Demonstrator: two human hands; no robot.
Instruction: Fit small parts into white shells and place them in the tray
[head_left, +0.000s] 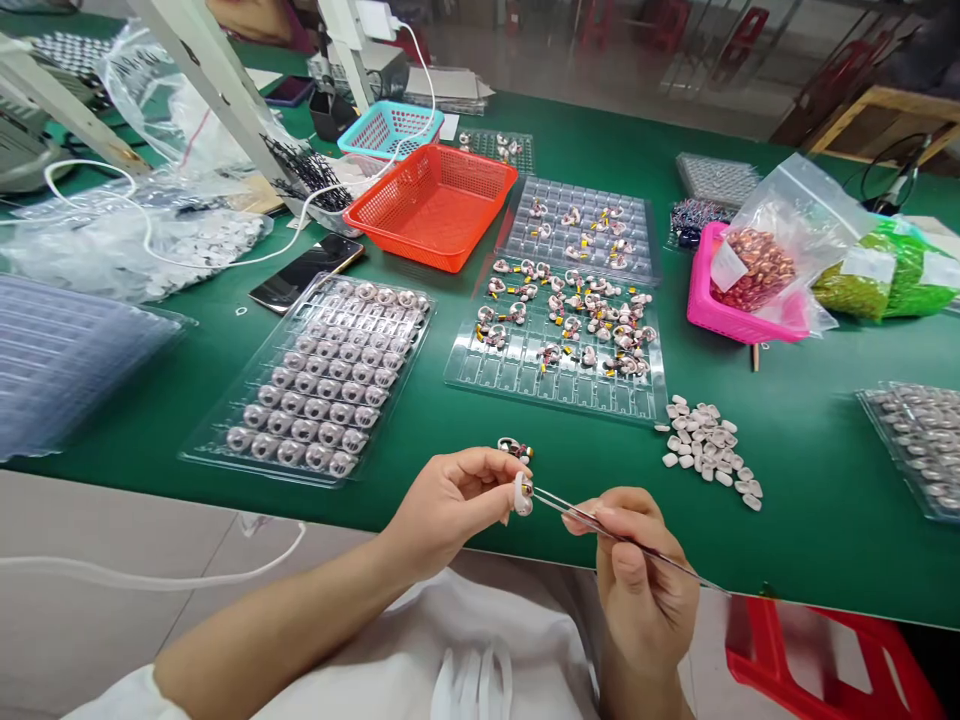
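Note:
My left hand [450,505] pinches a small white earbud casing [523,495] between thumb and fingers above the table's front edge. In my right hand [645,570] is a pair of thin metal tweezers [564,508], pointing left, with its tips at the casing's opening. Whether the tips grip anything inside is too small to tell. Just behind my left fingers, another wired earbud part [516,448] lies on the green table. Beyond my hands, a clear tray [480,375] carries many white parts with wires and yellow bits. Loose white oval caps [705,440] lie in a pile right of it.
Left stands a clear tray of silvery-white shells [315,380], with a phone [307,272] behind it. A red basket [435,210] and a blue basket [394,128] are farther back. A pink basket [701,300] holds bagged copper-coloured parts. A white cable [247,263] crosses the left side.

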